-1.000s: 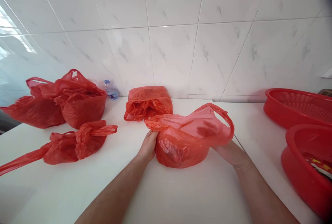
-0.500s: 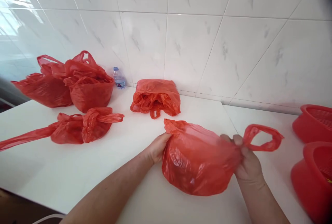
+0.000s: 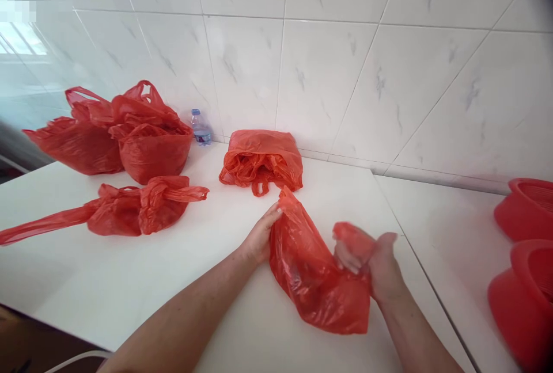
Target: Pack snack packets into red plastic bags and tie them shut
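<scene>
A red plastic bag [image 3: 311, 275], thin and partly see-through, hangs between my hands over the white table, with something darker inside that I cannot make out. My left hand [image 3: 261, 235] grips its upper left edge, fingers closed on the plastic. On the other side, my right hand [image 3: 375, 261] is blurred by motion; it holds the gathered right end, and the handle part folds over the fingers toward the left. Behind the bag lies a flattened bundle of red plastic bags [image 3: 263, 157] against the tiled wall.
Two full red bags [image 3: 155, 151] stand at the back left. A knotted red bag [image 3: 116, 212] lies in front of them. Beside them is a small water bottle [image 3: 201, 128]. Red plastic baskets [image 3: 514, 292] sit at the right on the white table [image 3: 216, 304].
My right hand has moved left and turned, folding the bag's handle end inward. The bag now looks narrower and slants down to the right. My left hand still grips the same side.
</scene>
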A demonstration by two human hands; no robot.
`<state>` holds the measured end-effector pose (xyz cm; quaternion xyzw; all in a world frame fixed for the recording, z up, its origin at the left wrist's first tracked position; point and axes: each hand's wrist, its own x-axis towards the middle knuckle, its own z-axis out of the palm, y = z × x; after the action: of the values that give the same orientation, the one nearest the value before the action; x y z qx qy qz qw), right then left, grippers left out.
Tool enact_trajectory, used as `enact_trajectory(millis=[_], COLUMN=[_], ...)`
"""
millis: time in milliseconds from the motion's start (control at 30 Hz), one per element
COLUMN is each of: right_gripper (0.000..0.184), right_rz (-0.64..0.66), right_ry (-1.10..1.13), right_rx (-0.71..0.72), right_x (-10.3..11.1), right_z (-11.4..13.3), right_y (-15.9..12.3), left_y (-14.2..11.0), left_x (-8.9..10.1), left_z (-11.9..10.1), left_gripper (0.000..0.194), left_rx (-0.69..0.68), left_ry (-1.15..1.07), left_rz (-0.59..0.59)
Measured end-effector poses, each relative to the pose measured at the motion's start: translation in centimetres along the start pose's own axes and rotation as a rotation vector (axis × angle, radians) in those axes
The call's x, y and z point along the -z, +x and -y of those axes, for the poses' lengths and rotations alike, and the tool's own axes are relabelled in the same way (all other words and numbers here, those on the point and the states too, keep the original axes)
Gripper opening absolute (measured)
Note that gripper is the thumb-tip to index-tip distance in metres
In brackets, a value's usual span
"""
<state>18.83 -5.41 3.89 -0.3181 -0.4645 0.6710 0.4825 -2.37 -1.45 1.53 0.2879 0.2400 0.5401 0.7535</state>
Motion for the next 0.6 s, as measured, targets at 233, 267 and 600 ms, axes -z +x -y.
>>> enact_trajectory(millis=[233,267,600], right_gripper=[0.05,0.055,0.04], right_rz=[-0.007,-0.03,0.123], right_ry=[-0.38,-0.378,-0.051], right_rx=[-0.156,-0.151,-0.141], right_x=[-2.9,-2.9,-2.1], right_z=[-1.9,-2.1,-3.9], right_y=[0.3,0.5,1.6], left_y=[-0.5,-0.5,-1.1], left_x=[-0.5,-0.6,-1.4], left_z=[0.0,0.0,0.9], left_gripper=[0.052,0.056,0.016], left_rx=[-0.066,-0.066,0.002], left_ry=[0.131,0.157,0.595], left_rz=[0.043,0.047,0.343])
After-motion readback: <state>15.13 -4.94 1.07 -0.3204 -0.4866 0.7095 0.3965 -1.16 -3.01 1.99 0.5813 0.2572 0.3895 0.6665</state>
